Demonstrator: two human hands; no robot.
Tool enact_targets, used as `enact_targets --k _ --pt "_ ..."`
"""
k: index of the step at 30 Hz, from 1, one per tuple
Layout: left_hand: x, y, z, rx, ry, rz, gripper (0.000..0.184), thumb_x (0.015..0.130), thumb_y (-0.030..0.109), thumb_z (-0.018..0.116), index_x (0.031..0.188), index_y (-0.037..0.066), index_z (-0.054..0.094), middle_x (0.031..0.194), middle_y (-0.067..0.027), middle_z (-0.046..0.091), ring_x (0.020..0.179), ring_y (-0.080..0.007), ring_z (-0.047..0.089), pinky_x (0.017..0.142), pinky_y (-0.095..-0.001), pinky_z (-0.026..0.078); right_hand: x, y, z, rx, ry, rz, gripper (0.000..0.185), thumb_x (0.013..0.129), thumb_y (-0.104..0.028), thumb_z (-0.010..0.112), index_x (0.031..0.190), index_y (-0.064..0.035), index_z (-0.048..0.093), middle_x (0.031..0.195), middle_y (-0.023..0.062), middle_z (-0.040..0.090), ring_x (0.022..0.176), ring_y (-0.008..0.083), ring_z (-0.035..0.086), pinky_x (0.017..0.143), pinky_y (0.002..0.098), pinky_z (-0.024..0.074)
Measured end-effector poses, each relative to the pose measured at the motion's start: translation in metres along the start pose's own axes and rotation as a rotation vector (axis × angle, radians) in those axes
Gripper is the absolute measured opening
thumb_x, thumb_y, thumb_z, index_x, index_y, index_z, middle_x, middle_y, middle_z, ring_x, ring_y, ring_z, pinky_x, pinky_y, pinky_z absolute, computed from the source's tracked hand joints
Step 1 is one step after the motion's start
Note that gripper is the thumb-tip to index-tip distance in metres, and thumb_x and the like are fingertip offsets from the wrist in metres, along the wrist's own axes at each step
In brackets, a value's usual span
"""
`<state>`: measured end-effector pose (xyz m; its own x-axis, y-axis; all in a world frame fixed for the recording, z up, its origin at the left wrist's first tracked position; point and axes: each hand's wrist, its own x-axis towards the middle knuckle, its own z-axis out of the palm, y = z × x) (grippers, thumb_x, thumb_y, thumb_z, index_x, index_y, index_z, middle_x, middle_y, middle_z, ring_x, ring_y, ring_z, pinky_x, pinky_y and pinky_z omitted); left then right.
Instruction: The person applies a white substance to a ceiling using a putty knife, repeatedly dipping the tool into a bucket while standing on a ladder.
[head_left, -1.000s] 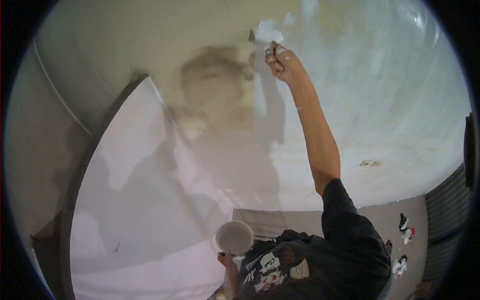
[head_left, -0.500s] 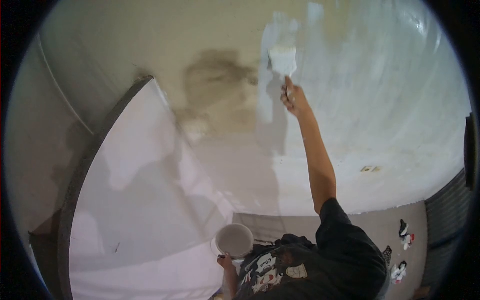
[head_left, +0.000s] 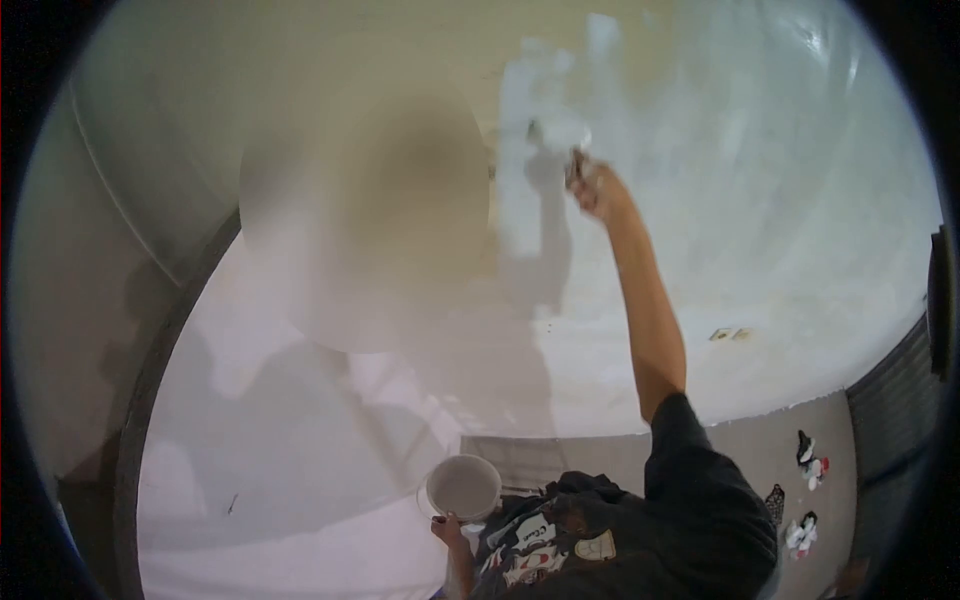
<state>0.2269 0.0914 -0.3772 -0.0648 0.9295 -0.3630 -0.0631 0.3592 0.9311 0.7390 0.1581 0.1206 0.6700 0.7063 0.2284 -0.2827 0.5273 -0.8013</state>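
My right hand [head_left: 594, 187] is raised against the wall, its fingers closed on a wide paintbrush [head_left: 568, 135] whose pale head is hard to make out against the fresh paint. White paint marks the fingers. Around the brush, a whitish painted area [head_left: 720, 200] meets the yellowish wall [head_left: 350, 60] to its left. Low in front of my body, my left hand [head_left: 449, 528] grips the rim of a round bucket [head_left: 464, 487], which is held beside my dark shirt.
A pale pink wall panel [head_left: 300, 450] with a dark curved edge [head_left: 150, 370] stands at the left. Two wall sockets [head_left: 730, 335] are at the right. Several small black, white and red items [head_left: 802, 535] lie on the floor [head_left: 700, 460] near a corrugated surface [head_left: 895, 430].
My right hand has come down from higher on the wall, and the brush has changed its angle. The whitish area now reaches slightly differently at its upper left. My left hand still holds the bucket.
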Motion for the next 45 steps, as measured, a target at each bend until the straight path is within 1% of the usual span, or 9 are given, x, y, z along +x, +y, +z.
enact_targets --k 4,6,11,14,20,30,33,36,45 --pt "0.011 -0.017 -0.006 0.021 -0.007 0.013 0.018 0.068 0.006 0.056 0.068 0.0 0.038 0.065 -0.0094 0.046 0.053 -0.016 0.048 0.045 -0.0304 0.044 0.05 -0.099 0.058 -0.198 -0.193 0.045 0.01 0.082 -0.012 0.045 0.076 -0.0039 0.046 0.071 0.0072 0.049 0.048 0.0073 0.041 0.029 0.0145 0.0273" --pt "0.011 -0.011 -0.001 0.114 0.028 -0.011 0.018 0.067 0.005 0.056 0.067 0.0 0.039 0.063 -0.0088 0.046 0.054 -0.0159 0.048 0.045 -0.0303 0.044 0.041 -0.126 0.105 -0.177 -0.006 0.011 0.012 0.084 -0.008 0.039 0.074 -0.003 0.043 0.068 0.0072 0.048 0.044 0.0059 0.037 0.027 0.0138 0.0219" --pt "0.006 -0.003 0.002 0.143 0.047 -0.011 0.019 0.067 0.003 0.058 0.065 0.001 0.04 0.061 -0.0076 0.047 0.053 -0.0152 0.047 0.045 -0.0294 0.042 0.081 -0.154 0.113 -0.238 -0.257 -0.269 0.013 0.084 -0.018 0.042 0.085 -0.0052 0.041 0.057 -0.0011 0.036 0.04 0.0033 0.029 0.028 0.015 0.0188" --pt "0.008 -0.008 0.003 0.288 0.073 0.003 0.019 0.067 0.002 0.059 0.064 0.001 0.04 0.061 -0.0075 0.047 0.052 -0.0148 0.046 0.044 -0.029 0.04 0.053 -0.114 0.103 -0.11 -0.135 -0.223 0.014 0.085 -0.018 0.044 0.077 -0.006 0.044 0.064 0.0061 0.047 0.046 0.0073 0.04 0.026 0.0174 0.0226" --pt "0.013 -0.006 0.002 0.263 0.057 0.022 0.019 0.065 0.002 0.06 0.064 0.001 0.041 0.063 -0.0065 0.047 0.054 -0.0143 0.045 0.046 -0.0285 0.039 0.035 -0.015 0.06 -0.372 0.028 0.02 0.034 0.082 -0.036 0.047 0.066 -0.0057 0.044 0.053 0.0028 0.043 0.034 0.0079 0.033 0.027 0.0187 0.0205" --pt "-0.004 0.009 0.005 -0.003 0.033 0.092 0.023 0.061 0.001 0.063 0.063 0.001 0.039 0.058 -0.0051 0.044 0.051 -0.013 0.042 0.044 -0.0284 0.037 -0.011 0.08 -0.025 0.133 -0.007 0.437 0.031 0.083 -0.032 0.047 0.07 -0.0036 0.045 0.058 0.0025 0.042 0.04 0.0082 0.035 0.027 0.0187 0.0197" --pt "0.007 -0.003 0.005 0.073 -0.004 0.04 0.018 0.066 0.008 0.058 0.069 0.0 0.042 0.065 -0.0066 0.047 0.057 -0.0142 0.044 0.05 -0.0293 0.038 -0.029 0.03 0.0 0.055 0.171 0.308 0.025 0.082 -0.028 0.048 0.079 -0.0037 0.047 0.061 0.0033 0.045 0.044 0.0083 0.039 0.027 0.0173 0.0204" --pt "0.012 -0.023 -0.01 0.103 -0.047 0.073 0.019 0.067 0.011 0.058 0.07 0.0 0.043 0.067 -0.0077 0.048 0.059 -0.0146 0.044 0.054 -0.0289 0.039 -0.003 -0.021 -0.002 0.097 -0.083 0.115 0.012 0.084 -0.017 0.043 0.084 -0.0058 0.046 0.066 0.0025 0.045 0.047 0.0078 0.039 0.028 0.014 0.0239" --pt "0.004 -0.003 0.006 0.157 0.127 0.01 0.025 0.061 0.003 0.063 0.063 0.0 0.038 0.058 -0.0056 0.042 0.052 -0.0129 0.04 0.045 -0.0287 0.036 0.021 -0.144 0.097 -0.08 0.04 0.043 0.018 0.084 -0.006 0.029 0.068 -0.0067 0.035 0.058 0.0001 0.032 0.042 0.0047 0.027 0.026 0.0135 0.0175"
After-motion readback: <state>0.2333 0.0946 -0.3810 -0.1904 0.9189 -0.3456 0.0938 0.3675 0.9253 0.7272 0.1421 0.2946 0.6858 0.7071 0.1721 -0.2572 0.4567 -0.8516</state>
